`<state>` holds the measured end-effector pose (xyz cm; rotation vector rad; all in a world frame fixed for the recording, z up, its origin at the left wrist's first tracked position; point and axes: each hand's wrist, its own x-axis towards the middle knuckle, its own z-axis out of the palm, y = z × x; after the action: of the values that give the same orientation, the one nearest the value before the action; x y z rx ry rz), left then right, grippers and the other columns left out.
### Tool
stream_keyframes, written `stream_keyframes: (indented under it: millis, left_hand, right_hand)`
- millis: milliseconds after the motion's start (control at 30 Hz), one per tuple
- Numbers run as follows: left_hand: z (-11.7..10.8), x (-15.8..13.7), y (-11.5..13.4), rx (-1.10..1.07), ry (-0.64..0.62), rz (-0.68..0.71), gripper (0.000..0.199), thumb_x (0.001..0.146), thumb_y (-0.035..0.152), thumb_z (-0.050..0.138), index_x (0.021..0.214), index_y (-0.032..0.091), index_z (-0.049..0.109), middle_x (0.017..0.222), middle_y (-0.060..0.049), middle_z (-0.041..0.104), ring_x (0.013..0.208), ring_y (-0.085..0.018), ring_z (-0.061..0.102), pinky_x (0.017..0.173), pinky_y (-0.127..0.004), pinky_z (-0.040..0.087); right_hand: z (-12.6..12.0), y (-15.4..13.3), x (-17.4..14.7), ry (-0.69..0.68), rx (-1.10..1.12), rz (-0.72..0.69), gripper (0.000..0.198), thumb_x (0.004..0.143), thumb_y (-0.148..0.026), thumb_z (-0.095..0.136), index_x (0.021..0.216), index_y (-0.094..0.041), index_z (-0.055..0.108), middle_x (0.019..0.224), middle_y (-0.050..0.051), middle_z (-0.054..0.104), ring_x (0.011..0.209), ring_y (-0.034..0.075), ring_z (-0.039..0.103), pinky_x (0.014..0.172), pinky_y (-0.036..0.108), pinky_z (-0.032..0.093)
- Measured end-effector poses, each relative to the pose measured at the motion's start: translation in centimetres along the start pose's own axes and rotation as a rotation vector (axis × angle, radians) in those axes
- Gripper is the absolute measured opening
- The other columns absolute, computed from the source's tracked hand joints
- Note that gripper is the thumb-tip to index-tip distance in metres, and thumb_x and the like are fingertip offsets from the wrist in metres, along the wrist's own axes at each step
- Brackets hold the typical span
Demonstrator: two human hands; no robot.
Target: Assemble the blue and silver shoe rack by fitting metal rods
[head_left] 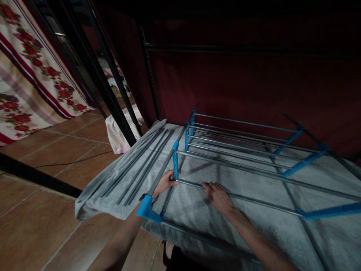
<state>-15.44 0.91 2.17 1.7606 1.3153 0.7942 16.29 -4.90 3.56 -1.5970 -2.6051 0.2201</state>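
A partly built rack of grey metal tubes and blue plastic brackets lies on a grey blanket (194,226). My left hand (165,183) is closed round the lower end of a blue bracket (175,163), where a tube joins it. Farther right, my right hand (218,198) rests over that same metal tube (262,204), its fingers bent round it and the thumb hidden. A blue corner bracket (146,209) sits nearer to me, by my left forearm. Across the rack, another blue bracket (332,211) takes the tube's far end.
Several loose tubes (141,171) lie on the blanket at the left. Black metal posts (98,75) rise there, with a floral curtain (42,75) beyond. A dark red panel (239,86) stands behind the rack. A cable (70,163) crosses the tiled floor (25,233).
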Motion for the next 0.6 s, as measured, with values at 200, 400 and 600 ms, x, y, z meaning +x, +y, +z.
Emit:
stream_keyframes:
  millis: [200, 400, 600]
  left_hand:
    - [0.4, 0.4, -0.8, 0.01, 0.011, -0.003, 0.044, 0.078, 0.021, 0.075, 0.12, 0.016, 0.064, 0.12, -0.009, 0.068, 0.107, -0.021, 0.061, 0.096, -0.035, 0.05]
    - [0.0, 0.2, 0.3, 0.072, -0.016, 0.038, 0.031, 0.079, 0.02, 0.072, 0.108, 0.014, 0.063, 0.12, -0.009, 0.068, 0.101, -0.019, 0.059, 0.089, -0.029, 0.05]
    - [-0.1, 0.1, 1.5, 0.282, 0.044, 0.076, 0.025, 0.08, 0.018, 0.069, 0.104, 0.015, 0.062, 0.112, -0.005, 0.071, 0.094, -0.016, 0.061, 0.082, -0.024, 0.051]
  right_hand:
    - [-0.3, -0.4, 1.2, -0.036, -0.009, -0.049, 0.053, 0.099, -0.011, 0.033, 0.149, -0.023, 0.048, 0.126, 0.009, 0.064, 0.106, 0.021, 0.062, 0.1, 0.031, 0.044]
    - [0.0, -0.4, 1.6, -0.074, -0.019, -0.076, 0.065, 0.092, -0.002, 0.036, 0.151, -0.028, 0.045, 0.121, 0.006, 0.063, 0.103, 0.019, 0.06, 0.097, 0.028, 0.045]
    - [-0.1, -0.4, 1.3, -0.078, -0.034, -0.075, 0.074, 0.087, 0.002, 0.035, 0.153, -0.031, 0.042, 0.127, 0.006, 0.061, 0.107, 0.019, 0.059, 0.098, 0.028, 0.044]
